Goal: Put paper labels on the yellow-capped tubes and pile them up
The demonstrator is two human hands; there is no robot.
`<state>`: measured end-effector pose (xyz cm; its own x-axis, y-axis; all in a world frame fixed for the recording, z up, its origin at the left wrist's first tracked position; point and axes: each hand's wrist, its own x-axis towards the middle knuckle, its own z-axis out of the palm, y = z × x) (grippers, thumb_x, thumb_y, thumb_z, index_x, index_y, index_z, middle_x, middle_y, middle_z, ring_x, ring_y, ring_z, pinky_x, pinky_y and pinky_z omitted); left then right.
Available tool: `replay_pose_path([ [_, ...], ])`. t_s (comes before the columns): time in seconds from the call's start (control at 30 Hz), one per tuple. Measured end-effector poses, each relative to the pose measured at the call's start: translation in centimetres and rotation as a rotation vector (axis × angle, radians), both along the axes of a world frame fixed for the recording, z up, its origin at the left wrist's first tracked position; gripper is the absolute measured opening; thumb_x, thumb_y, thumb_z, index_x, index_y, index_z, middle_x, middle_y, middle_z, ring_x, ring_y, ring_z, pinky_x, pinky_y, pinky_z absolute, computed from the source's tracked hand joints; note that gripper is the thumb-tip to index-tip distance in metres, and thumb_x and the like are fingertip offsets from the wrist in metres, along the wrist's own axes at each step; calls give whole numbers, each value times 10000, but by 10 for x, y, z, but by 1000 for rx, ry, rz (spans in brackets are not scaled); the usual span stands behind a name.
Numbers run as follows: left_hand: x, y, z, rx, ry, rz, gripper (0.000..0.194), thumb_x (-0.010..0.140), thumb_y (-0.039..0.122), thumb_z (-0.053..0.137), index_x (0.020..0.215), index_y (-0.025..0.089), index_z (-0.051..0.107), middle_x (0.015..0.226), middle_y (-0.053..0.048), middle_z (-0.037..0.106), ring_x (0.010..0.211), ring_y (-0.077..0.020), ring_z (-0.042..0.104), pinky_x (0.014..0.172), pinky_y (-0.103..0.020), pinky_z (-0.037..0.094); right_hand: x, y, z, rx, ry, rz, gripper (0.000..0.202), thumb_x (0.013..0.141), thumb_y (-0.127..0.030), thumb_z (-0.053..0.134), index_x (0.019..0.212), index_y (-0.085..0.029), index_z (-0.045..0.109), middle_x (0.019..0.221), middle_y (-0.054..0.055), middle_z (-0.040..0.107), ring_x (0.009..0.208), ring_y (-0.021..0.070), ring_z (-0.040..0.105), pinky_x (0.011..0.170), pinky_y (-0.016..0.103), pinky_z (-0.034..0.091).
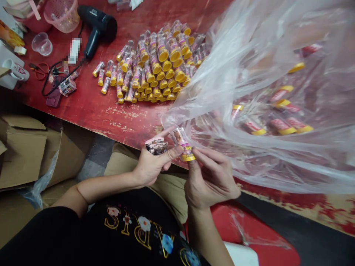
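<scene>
Between my hands is a small clear plastic tube (181,139) with a printed wrap and a yellow cap, tilted with the cap toward me. My left hand (154,162) presses its thumb and fingers on the tube's side. A small stack of printed labels (156,145) sits in the same hand. My right hand (209,177) pinches the tube near the yellow cap. Beyond my hands, a heap of similar yellow-capped tubes (155,68) lies on the red table (133,123). To the right, a large clear plastic bag (249,92) holds several more tubes.
A black hair dryer (101,27) lies at the back left near a pink basket (62,16). Red-handled scissors (40,71), a phone (53,96) and a white mug (18,70) are at the left. Cardboard boxes (24,151) stand below the table edge.
</scene>
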<state>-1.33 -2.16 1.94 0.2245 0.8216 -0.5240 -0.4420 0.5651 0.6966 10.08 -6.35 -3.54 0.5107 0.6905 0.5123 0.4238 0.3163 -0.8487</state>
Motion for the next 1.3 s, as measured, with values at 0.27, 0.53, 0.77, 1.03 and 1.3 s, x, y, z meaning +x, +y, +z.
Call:
replay_pose_path([
  [0.27, -6, -2, -2, 91, -35, -28, 850, 736, 371, 975, 1517, 289, 650, 754, 73, 607, 487, -15, 362, 462, -194, 308, -6, 3, 2, -2, -15, -48, 212, 866, -159, 840, 1034, -288, 847, 934, 18, 807, 860, 205, 765, 806, 408, 640],
  [0.53, -9, 2, -15, 94, -15, 52, 872, 710, 441, 985, 1498, 245, 667, 700, 82, 568, 462, -14, 350, 453, -203, 270, -11, 14, -12, 46, 9, 35, 353, 834, -76, 846, 1110, -296, 852, 952, 29, 820, 862, 201, 763, 785, 382, 624],
  [0.77, -54, 41, -24, 131, 242, 148, 779, 674, 535, 973, 1330, 181, 746, 625, 102, 501, 461, -49, 353, 475, -231, 282, -29, 30, -18, -45, 149, 98, 303, 853, -178, 861, 1149, -236, 834, 1125, 87, 802, 973, 222, 774, 827, 412, 667],
  [1.03, -186, 225, -9, 347, 1188, 128, 329, 716, 37, 899, 1017, 77, 772, 1015, -86, 799, 956, -179, 639, 891, -271, 448, 1, -2, -36, -169, 160, 79, 280, 906, -247, 810, 1185, -231, 815, 1126, 87, 755, 921, 194, 755, 807, 369, 656],
  [1.3, -170, 179, 19, 331, 660, 121, 109, 1054, 274, 655, 1042, 219, 748, 735, 106, 707, 585, -50, 367, 529, -162, 255, 150, 61, -39, -495, -219, -254, 217, 950, -316, 618, 1017, -152, 743, 1036, 112, 738, 919, 213, 676, 843, 400, 578],
])
